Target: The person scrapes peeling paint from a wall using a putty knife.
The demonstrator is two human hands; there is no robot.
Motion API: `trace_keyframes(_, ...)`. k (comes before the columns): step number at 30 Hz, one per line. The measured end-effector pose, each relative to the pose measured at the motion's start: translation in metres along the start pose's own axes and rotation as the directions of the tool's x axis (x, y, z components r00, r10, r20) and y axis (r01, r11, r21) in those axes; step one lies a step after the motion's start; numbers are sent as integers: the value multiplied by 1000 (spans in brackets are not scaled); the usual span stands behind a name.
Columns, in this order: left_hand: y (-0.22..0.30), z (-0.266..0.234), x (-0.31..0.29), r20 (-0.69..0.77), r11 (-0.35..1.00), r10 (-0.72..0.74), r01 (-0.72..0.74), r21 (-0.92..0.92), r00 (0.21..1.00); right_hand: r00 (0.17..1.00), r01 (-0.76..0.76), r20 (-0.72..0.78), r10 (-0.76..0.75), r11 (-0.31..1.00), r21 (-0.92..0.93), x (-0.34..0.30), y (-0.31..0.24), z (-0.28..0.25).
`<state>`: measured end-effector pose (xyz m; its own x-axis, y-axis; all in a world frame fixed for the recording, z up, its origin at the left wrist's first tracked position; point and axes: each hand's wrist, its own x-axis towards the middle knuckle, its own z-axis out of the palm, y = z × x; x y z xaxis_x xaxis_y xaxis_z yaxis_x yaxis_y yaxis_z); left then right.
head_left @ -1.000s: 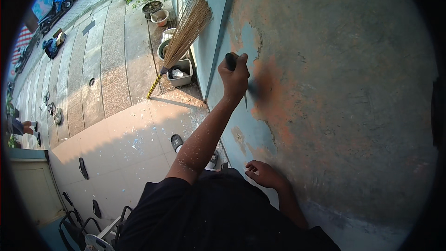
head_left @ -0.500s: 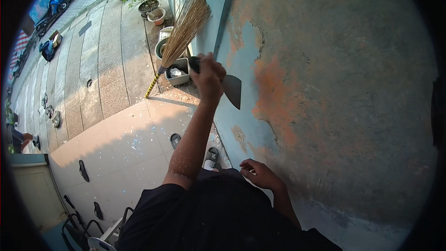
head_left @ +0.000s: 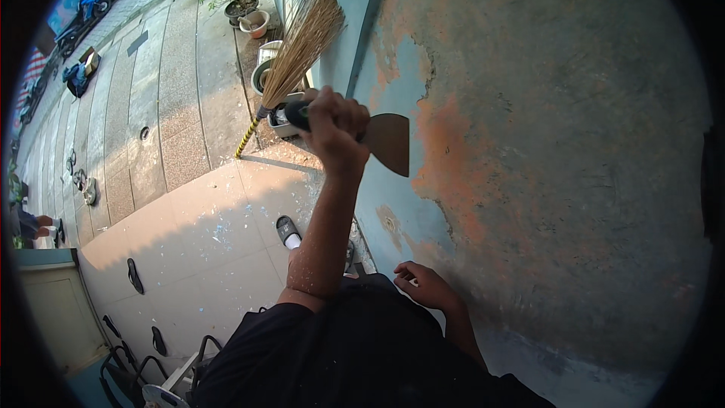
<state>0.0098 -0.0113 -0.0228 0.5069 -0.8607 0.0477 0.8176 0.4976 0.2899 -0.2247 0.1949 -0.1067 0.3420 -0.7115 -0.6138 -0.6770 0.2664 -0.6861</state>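
Observation:
My left hand (head_left: 337, 130) is raised in front of the wall, its fingers wrapped round the dark handle of a paint scraper (head_left: 392, 146). The broad metal blade points right, over the pale blue paint beside an orange, flaked patch; whether it touches is unclear. Low by my body, my right hand (head_left: 427, 287) is held near the wall (head_left: 544, 143) with loosely bent fingers, nothing visible in them. Grey bare plaster covers most of the wall. White specks of dust cling to my left forearm.
An upright straw broom (head_left: 306, 38) leans by the wall corner, beside a grey bin (head_left: 284, 130) and potted plants (head_left: 240, 7). Paint flakes (head_left: 221, 233) litter the tiled floor. Sandals (head_left: 135, 276) lie at left, near a folded metal-framed object (head_left: 181, 378). Another person's legs (head_left: 41, 228) show far left.
The scraper has shifted right toward the orange patch, its blade turned more broadly to view. My left forearm has swung right, and a foot in a slide sandal now shows beside it.

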Motion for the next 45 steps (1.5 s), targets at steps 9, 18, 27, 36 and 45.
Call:
trace_keyframes(9,5,-22,32,-26,990,7,-4,143,1000,1000,14,1,-14,1000,5,4,2,-7)
trace_keyframes(18,-35,-36,21,-105,968,-110,130,214,988,996,44,76,-44,999,6,13,-4,-10)
trace_keyframes(27,-17,8,19,-30,980,-92,96,173,995,994,39,107,-34,998,-45,15,-4,-8)
trace_keyframes(36,-24,15,11,-9,979,-90,90,182,996,997,50,57,-47,997,-63,21,-8,-11)
trace_keyframes(45,-14,-5,20,-153,999,-46,46,-9,987,996,63,73,-56,993,-97,17,-11,-3)
